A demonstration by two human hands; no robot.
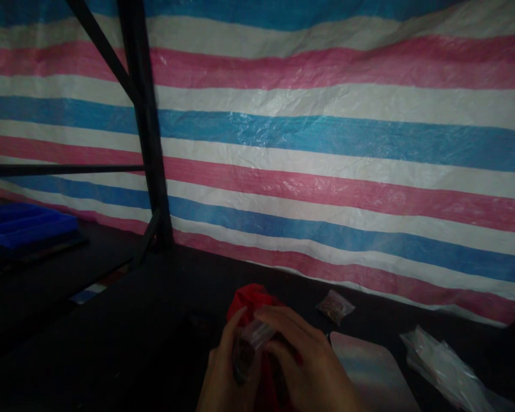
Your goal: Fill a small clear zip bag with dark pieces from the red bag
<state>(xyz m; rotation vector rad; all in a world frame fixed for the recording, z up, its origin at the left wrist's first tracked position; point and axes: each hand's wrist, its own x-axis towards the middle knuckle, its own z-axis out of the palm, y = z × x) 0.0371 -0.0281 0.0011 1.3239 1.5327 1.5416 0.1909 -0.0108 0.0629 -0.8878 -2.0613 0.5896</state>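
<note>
While clasped between fingers of left hand [224,375] and right hand [306,357], treat clear packet [257,333] as probably light, soft, slippery, gripping left and right edges.

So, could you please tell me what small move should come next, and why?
Perhaps ease the clear plastic packet toward the red material: it sits between the left hand and right hand, with red showing just behind and below.

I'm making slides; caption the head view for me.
Left hand and right hand holding clear plastic, with red material close by; striped sheeting behind.
</note>
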